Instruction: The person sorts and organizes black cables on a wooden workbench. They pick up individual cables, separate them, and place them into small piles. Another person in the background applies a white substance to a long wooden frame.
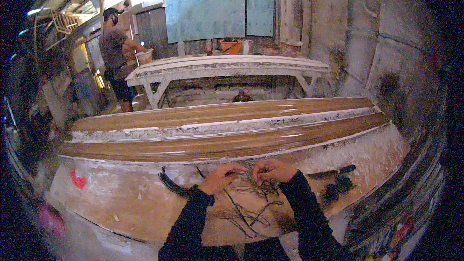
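Observation:
Over the near part of the worktable (145, 203), my left hand (223, 178) and my right hand (273, 170) work close together, fingertips bent and pinched. Both hold thin dark strands, too fine to tell whether they are thread, wire or fibre. A loose tangle of strands (261, 189) hangs below and between the fingers. Longer dark cords (246, 220) lie in loops on the board nearer to me. Left of my left wrist rests a curved black bundle of strands (175, 186). To the right of my right hand lie a dark narrow tool (332, 172) and a fuzzy black clump (337, 188).
Two long, glossy brown troughs (227, 147) with white crusted edges run across the table beyond my hands. Farther back stands a whitish wooden bench (227, 67). At its left end another person (116, 53) holds a container (145, 56). An orange bucket (231, 46) is behind the bench.

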A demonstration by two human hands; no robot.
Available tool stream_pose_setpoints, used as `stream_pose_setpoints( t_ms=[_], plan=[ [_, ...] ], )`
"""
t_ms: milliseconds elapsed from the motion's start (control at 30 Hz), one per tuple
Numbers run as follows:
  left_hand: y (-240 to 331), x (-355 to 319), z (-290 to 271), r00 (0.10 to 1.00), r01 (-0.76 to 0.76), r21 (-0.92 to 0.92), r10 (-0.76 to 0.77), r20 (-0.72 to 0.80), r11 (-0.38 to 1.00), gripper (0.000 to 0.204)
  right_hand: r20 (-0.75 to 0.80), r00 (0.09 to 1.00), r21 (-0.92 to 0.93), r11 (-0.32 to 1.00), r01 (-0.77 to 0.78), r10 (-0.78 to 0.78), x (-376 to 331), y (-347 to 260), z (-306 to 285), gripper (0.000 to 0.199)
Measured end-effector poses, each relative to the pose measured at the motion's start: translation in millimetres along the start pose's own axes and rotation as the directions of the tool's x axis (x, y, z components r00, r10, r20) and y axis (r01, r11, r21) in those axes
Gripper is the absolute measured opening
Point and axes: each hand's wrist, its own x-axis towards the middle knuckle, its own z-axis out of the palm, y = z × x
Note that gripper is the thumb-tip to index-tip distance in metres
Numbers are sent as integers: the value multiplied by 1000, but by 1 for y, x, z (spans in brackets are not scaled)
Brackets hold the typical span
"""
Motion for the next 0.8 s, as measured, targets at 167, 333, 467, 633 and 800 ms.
stream_pose_setpoints(
  t_ms=[167, 333, 467, 633, 800],
  plan=[
    [-16, -23, -33, 975, 203, -84, -209, -71, 976, 17, 57, 987, -42, 988, -146, 148, 5, 29, -8, 5],
    [-30, -32, -50, 959, 177, 187, -127, -253, 966, 12, 123, 983, 43, 989, -144, 138, -14, 27, -16, 14],
    [-43, -33, -49, 948, 224, 187, -170, -268, 956, 11, 205, 965, -142, 980, -138, 165, -24, 22, -25, 21],
    [-44, -28, -42, 939, 258, 90, -228, -256, 962, 11, 27, 991, 146, 981, 124, -129, -33, 32, -42, 19],
    [-43, -30, -43, 912, 354, 106, -318, -258, 929, 11, -443, 818, 431, 713, 553, -367, -22, 55, -45, 23]
  ],
)
